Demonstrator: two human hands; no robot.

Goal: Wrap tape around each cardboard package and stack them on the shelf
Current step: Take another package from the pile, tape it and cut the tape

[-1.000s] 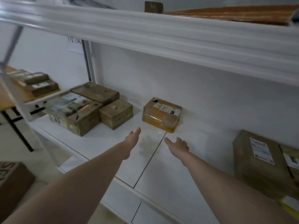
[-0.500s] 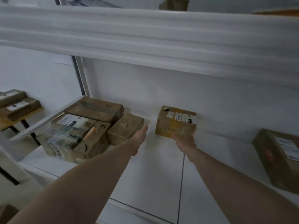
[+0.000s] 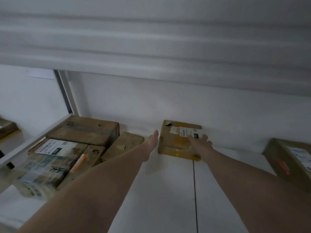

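Observation:
A small taped cardboard package (image 3: pixel 176 140) with white labels lies flat on the white shelf (image 3: pixel 168 190), against the back wall. My right hand (image 3: pixel 200 142) rests on its top right part with fingers spread. My left hand (image 3: pixel 152 137) is held flat with straight fingers at the package's left side, at or just beside its edge. Both arms reach forward over the shelf.
A cluster of several taped packages (image 3: pixel 70 148) fills the shelf's left part, one brown box (image 3: pixel 122 143) close to my left arm. Another labelled box (image 3: pixel 291 158) sits at the right edge. The upper shelf's beam (image 3: pixel 151 39) hangs low overhead.
Both hands have moved forward to the small package; the right hand went from the shelf in front of it onto its top. The view has come closer and dipped under the upper shelf.

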